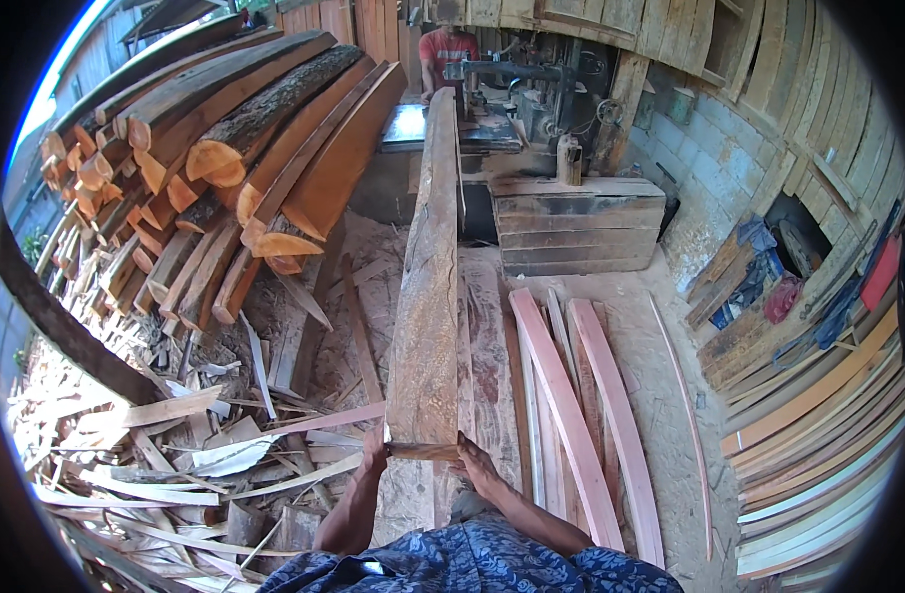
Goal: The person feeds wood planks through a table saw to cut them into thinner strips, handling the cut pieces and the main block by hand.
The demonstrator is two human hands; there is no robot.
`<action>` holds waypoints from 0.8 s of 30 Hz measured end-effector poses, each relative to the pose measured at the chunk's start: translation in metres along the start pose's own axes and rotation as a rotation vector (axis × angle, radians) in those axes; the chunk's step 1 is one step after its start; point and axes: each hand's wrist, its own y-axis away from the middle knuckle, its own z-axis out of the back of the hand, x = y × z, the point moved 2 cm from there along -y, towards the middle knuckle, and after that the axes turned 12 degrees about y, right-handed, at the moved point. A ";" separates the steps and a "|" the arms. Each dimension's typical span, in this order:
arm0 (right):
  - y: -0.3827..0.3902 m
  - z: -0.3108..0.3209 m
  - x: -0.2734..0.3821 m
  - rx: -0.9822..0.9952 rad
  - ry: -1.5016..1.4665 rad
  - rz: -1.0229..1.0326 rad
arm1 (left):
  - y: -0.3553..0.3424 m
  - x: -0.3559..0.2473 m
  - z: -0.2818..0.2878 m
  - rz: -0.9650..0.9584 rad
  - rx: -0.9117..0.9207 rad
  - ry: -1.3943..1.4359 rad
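Note:
A long, rough brown timber (pixel 425 296) runs straight away from me to a sawing machine (pixel 507 89) with a metal table. My left hand (pixel 374 450) grips the near end at its left corner, and my right hand (pixel 472 457) grips the right corner. Behind the machine a person (pixel 442 54) in a red top has a hand at the far end of the timber.
A tall stack of cut logs (pixel 215 158) fills the left. Wood scraps (pixel 156 484) cover the ground below it. Pink planks (pixel 561 395) lie on my right, beside stacked slats (pixel 818 435). A wooden box bench (pixel 576 232) stands before a block wall.

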 end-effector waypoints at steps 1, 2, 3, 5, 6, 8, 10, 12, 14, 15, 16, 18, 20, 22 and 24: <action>0.005 -0.002 -0.008 0.006 -0.009 -0.007 | 0.007 -0.003 -0.001 0.001 -0.006 0.014; 0.007 0.001 -0.012 0.008 -0.020 0.000 | 0.011 -0.009 -0.005 -0.005 -0.007 0.031; 0.012 0.005 -0.016 0.010 -0.035 -0.004 | 0.013 -0.023 -0.008 -0.023 0.023 -0.208; 0.023 0.011 -0.025 0.008 -0.035 -0.019 | 0.022 -0.032 -0.019 0.023 0.029 -0.284; 0.030 0.013 -0.029 0.009 -0.034 -0.031 | 0.027 -0.038 -0.022 0.047 0.032 -0.327; 0.039 0.014 -0.036 0.023 -0.050 -0.003 | 0.039 -0.026 -0.024 0.068 0.067 -0.482; 0.044 0.013 -0.047 0.059 -0.054 0.025 | 0.059 0.007 -0.016 0.110 0.104 -0.381; 0.058 0.002 -0.037 0.049 -0.032 -0.017 | 0.071 0.028 -0.019 0.298 0.091 -0.204; 0.066 0.002 -0.038 0.021 -0.006 0.025 | 0.075 0.020 -0.025 0.462 0.019 0.146; 0.072 0.009 -0.039 -0.003 -0.003 0.017 | 0.074 0.009 -0.031 0.390 0.052 0.111; 0.076 0.010 -0.041 -0.014 -0.012 0.014 | 0.072 -0.008 -0.032 0.316 0.078 0.067; 0.088 0.004 -0.033 -0.038 -0.034 -0.025 | 0.078 -0.017 -0.040 0.208 -0.031 0.102; 0.083 -0.016 -0.045 -0.011 0.034 0.016 | 0.101 0.007 -0.007 -0.047 -0.041 -0.334; 0.076 -0.024 -0.065 -0.020 0.001 0.015 | 0.114 0.009 0.012 -0.166 0.094 -0.665; 0.075 -0.015 -0.091 0.017 -0.035 0.171 | 0.116 -0.016 0.004 -0.070 0.228 -0.595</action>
